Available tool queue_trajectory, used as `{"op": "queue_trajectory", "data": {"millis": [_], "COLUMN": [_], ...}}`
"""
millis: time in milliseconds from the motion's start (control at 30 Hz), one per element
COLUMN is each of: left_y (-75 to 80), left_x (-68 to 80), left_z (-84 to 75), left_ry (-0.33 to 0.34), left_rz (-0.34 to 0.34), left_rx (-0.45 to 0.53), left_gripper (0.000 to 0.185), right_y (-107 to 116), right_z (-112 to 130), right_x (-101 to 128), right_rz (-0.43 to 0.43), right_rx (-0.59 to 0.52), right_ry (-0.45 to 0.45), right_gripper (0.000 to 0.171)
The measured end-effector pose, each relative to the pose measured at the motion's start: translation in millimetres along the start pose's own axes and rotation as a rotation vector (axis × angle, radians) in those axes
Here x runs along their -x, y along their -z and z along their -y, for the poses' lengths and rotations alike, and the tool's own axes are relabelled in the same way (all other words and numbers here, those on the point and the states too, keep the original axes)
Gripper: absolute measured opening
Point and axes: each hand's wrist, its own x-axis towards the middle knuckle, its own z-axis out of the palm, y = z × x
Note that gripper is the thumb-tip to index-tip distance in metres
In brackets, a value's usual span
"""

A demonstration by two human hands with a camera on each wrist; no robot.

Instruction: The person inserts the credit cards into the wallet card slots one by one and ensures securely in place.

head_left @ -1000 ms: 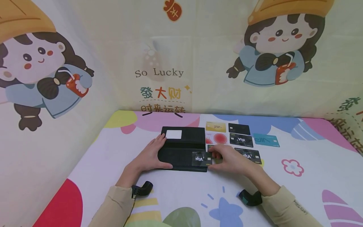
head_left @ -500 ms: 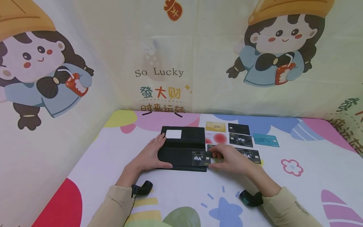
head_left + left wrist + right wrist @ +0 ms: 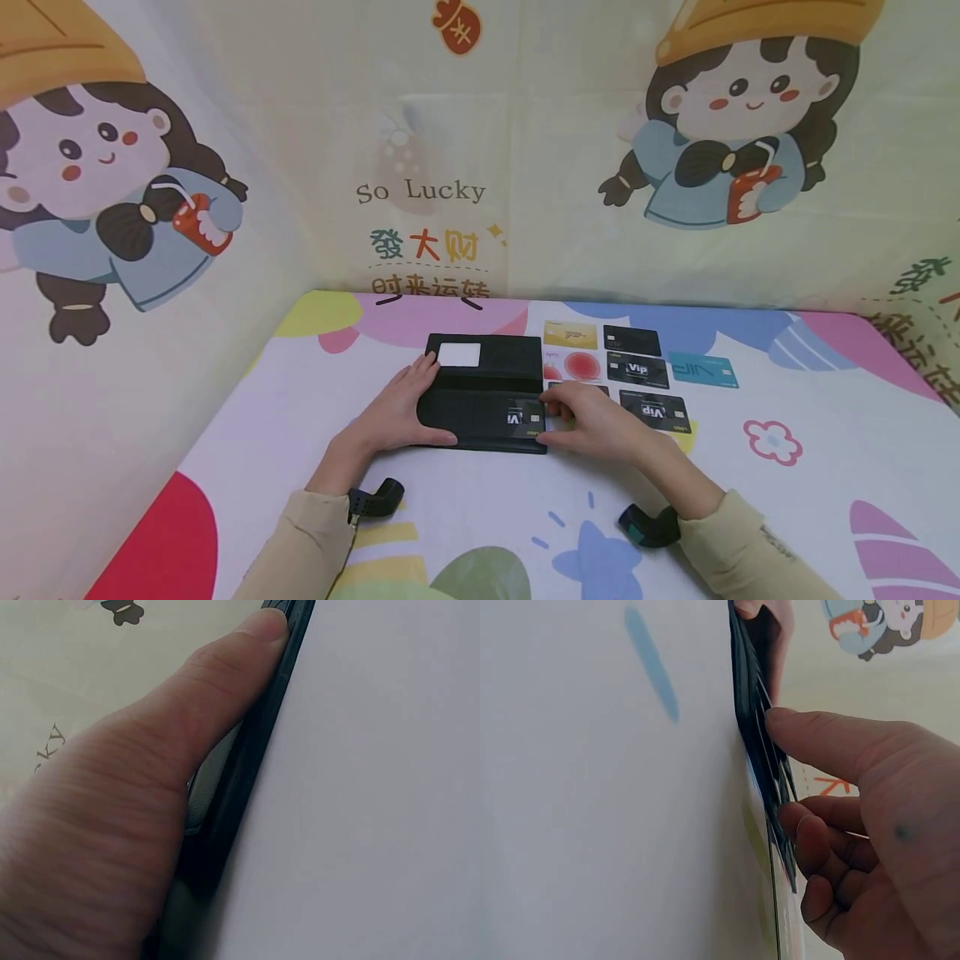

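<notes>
Live on the colourful printed tablecloth (image 3: 480, 500), pressing the open black wallet (image 3: 461, 414) flat with the left hand (image 3: 393, 412), straight-fingered, and with the right hand (image 3: 592, 422) pinching the outer edge of the black Vip card (image 3: 522, 417), partly tucked into the wallet's right end!

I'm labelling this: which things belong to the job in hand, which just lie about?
In the job: black wallet, held card at its right edge, left hand, right hand.
Apparently lying about: gold card, red-circle card, teal card, loose dark cards.
</notes>
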Motion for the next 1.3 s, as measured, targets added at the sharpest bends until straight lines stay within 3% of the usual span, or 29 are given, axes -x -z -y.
{"op": "queue_trajectory", "data": {"millis": [1300], "left_y": [0.4], "left_x": [0.9], "left_z": [-0.6], "left_ry": [0.006], "left_rz": [0.005], "left_rx": [0.001], "left_gripper": [0.123], "right_y": [-16], "right_z": [11], "right_x": [-18], "right_rz": [0.024], "right_rx": [0.013], "right_ry": [-0.008], "right_gripper": [0.046]}}
